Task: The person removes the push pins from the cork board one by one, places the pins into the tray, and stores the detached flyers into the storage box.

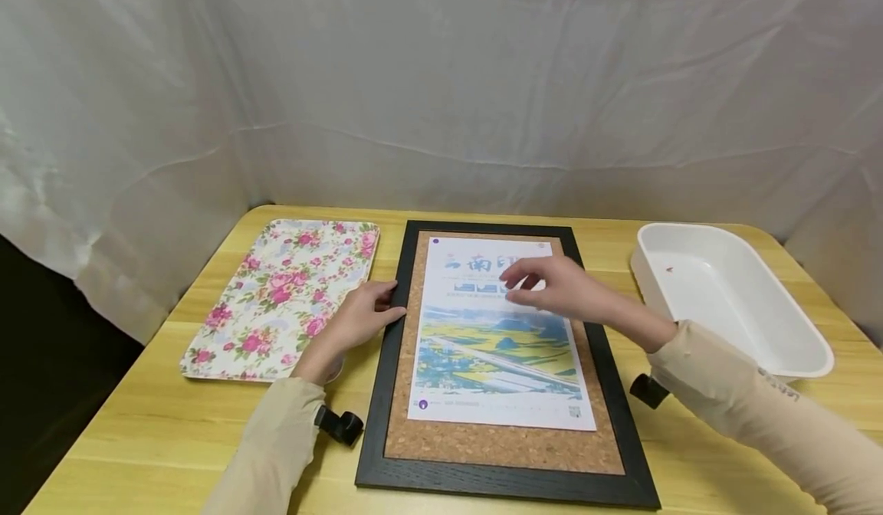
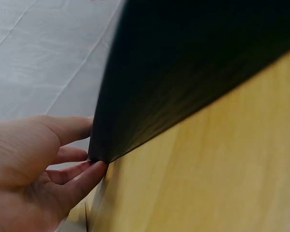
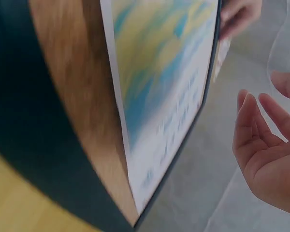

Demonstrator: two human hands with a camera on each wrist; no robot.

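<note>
A cork board in a black wooden frame lies on the table. On it is a printed poster with a yellow, green and blue landscape below large blue characters. My left hand grips the left side of the black frame, thumb over the top edge. In the left wrist view, the fingertips meet the frame's lower side edge. My right hand hovers over the upper right part of the poster, fingers loosely bent and thumb apart, with nothing between them.
A floral tray lies left of the board, close under my left forearm. A white deep tray stands at the right, beside my right forearm, with a small reddish thing in it. Grey cloth hangs behind the wooden table.
</note>
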